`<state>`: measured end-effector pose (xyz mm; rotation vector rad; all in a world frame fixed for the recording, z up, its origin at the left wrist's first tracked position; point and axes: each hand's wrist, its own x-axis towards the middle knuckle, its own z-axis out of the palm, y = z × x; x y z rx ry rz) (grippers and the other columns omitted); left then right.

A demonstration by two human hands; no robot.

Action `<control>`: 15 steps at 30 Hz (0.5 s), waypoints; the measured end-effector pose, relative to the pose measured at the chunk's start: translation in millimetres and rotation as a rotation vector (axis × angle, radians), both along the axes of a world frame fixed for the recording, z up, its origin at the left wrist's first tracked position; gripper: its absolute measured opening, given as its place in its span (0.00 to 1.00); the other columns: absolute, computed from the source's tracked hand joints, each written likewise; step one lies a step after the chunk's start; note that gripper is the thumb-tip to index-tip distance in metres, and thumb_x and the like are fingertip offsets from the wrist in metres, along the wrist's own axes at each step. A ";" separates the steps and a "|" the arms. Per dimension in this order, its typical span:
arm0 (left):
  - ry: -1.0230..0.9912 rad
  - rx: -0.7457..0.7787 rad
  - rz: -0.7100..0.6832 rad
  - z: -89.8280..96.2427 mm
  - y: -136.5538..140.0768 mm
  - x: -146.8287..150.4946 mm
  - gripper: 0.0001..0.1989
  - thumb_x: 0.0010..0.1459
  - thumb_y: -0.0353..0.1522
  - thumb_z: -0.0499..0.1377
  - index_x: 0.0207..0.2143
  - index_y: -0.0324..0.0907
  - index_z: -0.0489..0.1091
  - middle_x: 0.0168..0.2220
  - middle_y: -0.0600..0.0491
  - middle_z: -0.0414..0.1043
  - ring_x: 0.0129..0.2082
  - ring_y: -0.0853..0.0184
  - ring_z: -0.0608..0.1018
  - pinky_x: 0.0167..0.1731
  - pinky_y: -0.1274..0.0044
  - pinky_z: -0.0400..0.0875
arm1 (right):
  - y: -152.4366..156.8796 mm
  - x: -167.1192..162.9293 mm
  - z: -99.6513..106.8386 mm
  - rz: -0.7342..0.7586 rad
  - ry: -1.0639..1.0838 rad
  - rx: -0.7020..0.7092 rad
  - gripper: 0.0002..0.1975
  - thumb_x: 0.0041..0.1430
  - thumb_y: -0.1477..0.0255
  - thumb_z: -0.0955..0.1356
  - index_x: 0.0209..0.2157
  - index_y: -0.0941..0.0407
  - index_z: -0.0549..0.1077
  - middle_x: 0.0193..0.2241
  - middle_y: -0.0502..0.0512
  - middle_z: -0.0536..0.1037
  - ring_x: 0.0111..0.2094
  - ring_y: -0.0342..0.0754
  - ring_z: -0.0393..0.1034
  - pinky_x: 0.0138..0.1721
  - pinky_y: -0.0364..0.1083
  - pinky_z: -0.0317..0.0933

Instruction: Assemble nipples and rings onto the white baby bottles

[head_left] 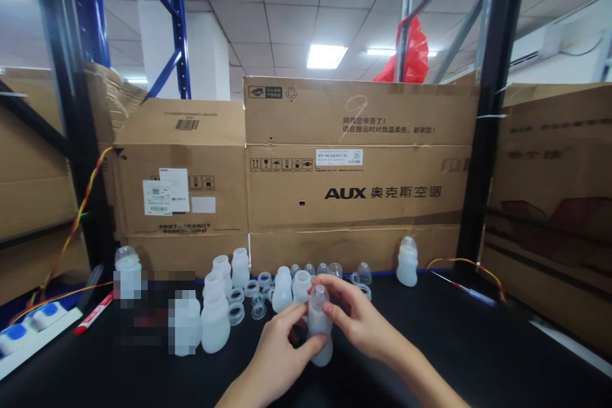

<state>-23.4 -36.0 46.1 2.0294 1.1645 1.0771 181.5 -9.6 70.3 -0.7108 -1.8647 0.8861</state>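
A whitish translucent baby bottle [320, 352] with a clear cap [319, 301] on top stands upright between my hands. My left hand [283, 343] is closed around its body, thumb across the near side. My right hand [357, 319] pinches the clear cap from the right and behind. Just behind my hands are an uncapped bottle [302, 282] and another bottle [282, 291]. To the left, several open bottles [215, 325] stand in a group, with clear rings [236, 313] lying beside them. Several clear caps [323, 269] stand farther back, partly hidden by my right hand.
Capped bottles stand at the back right [407, 262] and far left [128, 273]. At the left edge lie a red marker [94, 313] and a white power strip [41, 331] with wires. Cardboard boxes [287, 210] wall the black table's [421, 338] back, between dark rack posts [482, 108].
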 end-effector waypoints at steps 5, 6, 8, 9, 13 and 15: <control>0.183 0.094 0.015 -7.8 1.0 -6.4 0.13 0.61 0.35 0.65 0.48 0.52 0.80 0.45 0.56 0.82 0.39 0.64 0.82 0.40 0.75 0.74 | 26.5 57.8 8.0 -0.153 -0.023 -0.028 0.29 0.61 0.48 0.71 0.54 0.55 0.74 0.50 0.63 0.83 0.50 0.58 0.78 0.54 0.57 0.71; 0.207 0.113 0.018 -8.8 1.2 -7.9 0.12 0.61 0.34 0.64 0.47 0.52 0.80 0.46 0.56 0.82 0.38 0.64 0.82 0.40 0.74 0.74 | 32.3 74.2 8.7 -0.183 -0.018 -0.032 0.31 0.59 0.46 0.72 0.53 0.55 0.74 0.50 0.64 0.83 0.50 0.59 0.79 0.54 0.57 0.71; 0.243 0.149 0.018 -9.3 1.4 -10.4 0.09 0.61 0.33 0.63 0.44 0.50 0.80 0.45 0.55 0.82 0.39 0.63 0.82 0.41 0.74 0.74 | 42.9 107.3 8.6 -0.247 -0.010 -0.036 0.32 0.56 0.44 0.73 0.51 0.55 0.74 0.49 0.65 0.84 0.50 0.60 0.80 0.53 0.58 0.73; 0.259 0.168 0.011 -9.1 1.5 -11.2 0.09 0.61 0.33 0.63 0.43 0.50 0.80 0.44 0.55 0.82 0.41 0.63 0.82 0.42 0.74 0.74 | 47.8 122.5 7.5 -0.293 -0.001 -0.033 0.33 0.55 0.44 0.72 0.50 0.54 0.74 0.48 0.65 0.84 0.49 0.61 0.80 0.52 0.59 0.73; 0.316 0.207 -0.015 -8.9 1.3 -11.7 0.08 0.60 0.30 0.63 0.40 0.48 0.80 0.41 0.54 0.82 0.43 0.61 0.83 0.45 0.73 0.74 | 66.8 163.2 -5.6 -0.527 0.029 -0.002 0.34 0.50 0.43 0.73 0.49 0.55 0.74 0.49 0.69 0.83 0.49 0.65 0.80 0.50 0.60 0.74; 0.344 0.212 -0.028 -10.0 1.2 -10.9 0.08 0.60 0.30 0.63 0.40 0.48 0.80 0.41 0.54 0.82 0.44 0.61 0.82 0.45 0.72 0.74 | 75.2 170.0 -15.2 -0.644 0.036 0.027 0.34 0.52 0.44 0.72 0.51 0.55 0.73 0.48 0.69 0.83 0.48 0.65 0.80 0.48 0.60 0.74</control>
